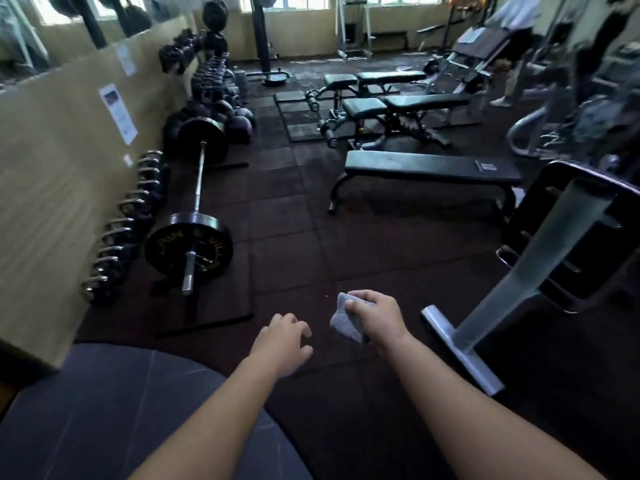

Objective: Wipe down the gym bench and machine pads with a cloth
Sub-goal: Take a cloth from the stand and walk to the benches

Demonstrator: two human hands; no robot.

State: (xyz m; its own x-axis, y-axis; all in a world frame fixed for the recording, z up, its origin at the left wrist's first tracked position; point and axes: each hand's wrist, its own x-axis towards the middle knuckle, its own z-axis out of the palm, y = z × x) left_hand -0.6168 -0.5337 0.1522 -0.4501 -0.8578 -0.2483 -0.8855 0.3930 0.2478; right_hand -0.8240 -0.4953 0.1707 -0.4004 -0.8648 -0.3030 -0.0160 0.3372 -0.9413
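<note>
loaded barbell (198, 188) beside kettlebell row (119, 237)

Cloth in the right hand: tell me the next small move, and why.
Probably carry the cloth forward to the flat bench. The right hand grips it in mid-air over the floor, touching no pad; the left hand holds nothing; the bench lies ahead, unobstructed.

The single wide-angle head camera looks forward and down along both forearms, with the left hand (284, 341) and right hand (377, 317) near at the bottom, and the flat bench (433, 168) and barbell (198, 188) farther ahead.
</note>
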